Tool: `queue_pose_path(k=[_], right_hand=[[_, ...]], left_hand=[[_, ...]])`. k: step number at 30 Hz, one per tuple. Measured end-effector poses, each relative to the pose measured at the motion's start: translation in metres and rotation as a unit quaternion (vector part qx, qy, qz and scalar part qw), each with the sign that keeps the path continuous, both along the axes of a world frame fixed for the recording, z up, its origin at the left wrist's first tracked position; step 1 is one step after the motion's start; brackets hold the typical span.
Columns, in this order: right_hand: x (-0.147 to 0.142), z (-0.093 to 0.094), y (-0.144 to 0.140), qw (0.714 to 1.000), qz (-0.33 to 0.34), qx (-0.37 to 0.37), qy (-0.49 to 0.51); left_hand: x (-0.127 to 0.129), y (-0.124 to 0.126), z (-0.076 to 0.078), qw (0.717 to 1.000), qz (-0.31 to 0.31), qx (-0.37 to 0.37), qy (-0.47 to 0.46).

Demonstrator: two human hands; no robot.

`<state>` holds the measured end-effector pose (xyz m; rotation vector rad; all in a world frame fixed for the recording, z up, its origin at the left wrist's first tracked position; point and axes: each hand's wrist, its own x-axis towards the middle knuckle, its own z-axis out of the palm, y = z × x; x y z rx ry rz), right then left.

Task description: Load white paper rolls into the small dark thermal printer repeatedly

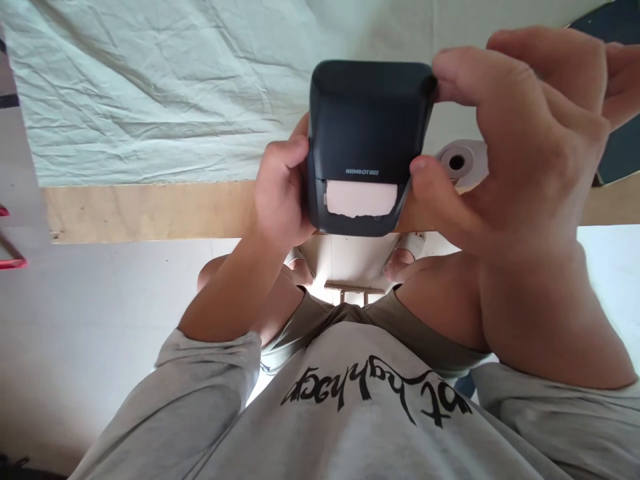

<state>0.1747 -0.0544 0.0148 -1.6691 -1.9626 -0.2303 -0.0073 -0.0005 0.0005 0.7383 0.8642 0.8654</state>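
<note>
A black label printer [369,123] with NIIMBOT lettering is held up between my hands, above the table's front edge. From its slot sticks a short piece of pale paper [363,198] with a ragged torn edge. My left hand [283,183] is wrapped round the printer's left side, thumb on the side and the other fingers hidden behind it. At the right side, my right hand [533,133] touches the printer with its thumb at the lower edge and its index finger at the upper corner. The other fingers of that hand are curled away from it.
A white paper roll [467,162] with a dark core stands on the table behind my right hand. Creased pale cloth [150,87] covers the table, whose wooden edge [150,212] runs along the front. A dark flat object [620,140] lies at the far right.
</note>
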Motion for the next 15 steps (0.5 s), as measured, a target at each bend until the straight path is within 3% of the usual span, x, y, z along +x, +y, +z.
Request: queue_pose_path(k=[3,7,11,15], right_hand=[[-0.001,0.002,0.001,1.000,0.016,-0.013,-0.006],[-0.003,0.001,0.000,0.999,0.000,-0.042,-0.001],[-0.008,0.001,-0.003,0.997,-0.027,-0.067,-0.008],[-0.012,0.003,-0.003,0.995,-0.023,-0.094,-0.004]], left_hand=[[-0.002,0.000,-0.004,0.997,0.007,0.031,-0.065],[-0.006,0.005,-0.013,0.989,-0.030,0.046,-0.136],[-0.011,0.009,-0.018,0.990,-0.063,0.080,-0.093],[-0.013,0.008,-0.020,0.994,-0.029,0.081,-0.070]])
